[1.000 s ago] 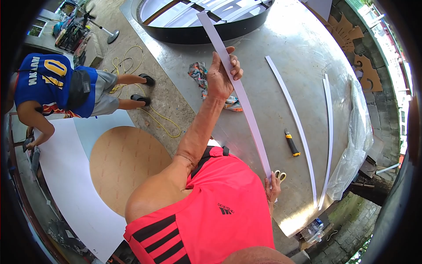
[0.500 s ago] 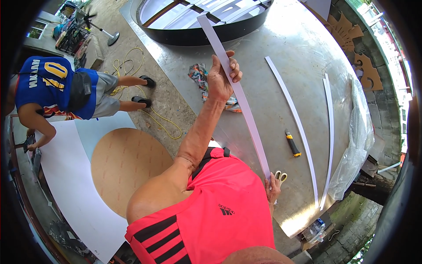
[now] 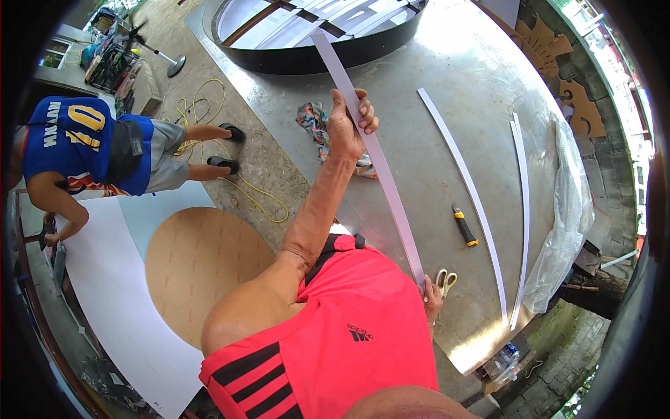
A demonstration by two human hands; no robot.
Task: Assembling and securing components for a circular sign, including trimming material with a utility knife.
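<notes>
A long white strip point(image 3: 388, 174) slants across in front of me, over the metal-topped table. My left hand point(image 3: 351, 126) is closed round its upper part, thumb on one side and fingers on the other. At the strip's lower end my right hand point(image 3: 432, 300) grips it, partly hidden by my red shirt. Beside that hand show the pale handles of scissors point(image 3: 445, 279); their blades are hidden. A crumpled patterned cloth point(image 3: 312, 119) lies behind my left wrist. To the right rest a black and yellow utility knife point(image 3: 464, 227) and another white strip point(image 3: 464, 164).
A large black-rimmed round frame point(image 3: 300, 61) sits at the table's point(image 3: 426, 202) far end. More thin strips point(image 3: 523, 202) and clear plastic wrap point(image 3: 558, 230) lie rightward. On the left, a person point(image 3: 125, 150) bends over a white sheet point(image 3: 105, 265) with a brown disc point(image 3: 202, 265).
My hands keep their hold on the strip, which has shifted slightly left. The scissors handles show a little more clearly beside my right hand.
</notes>
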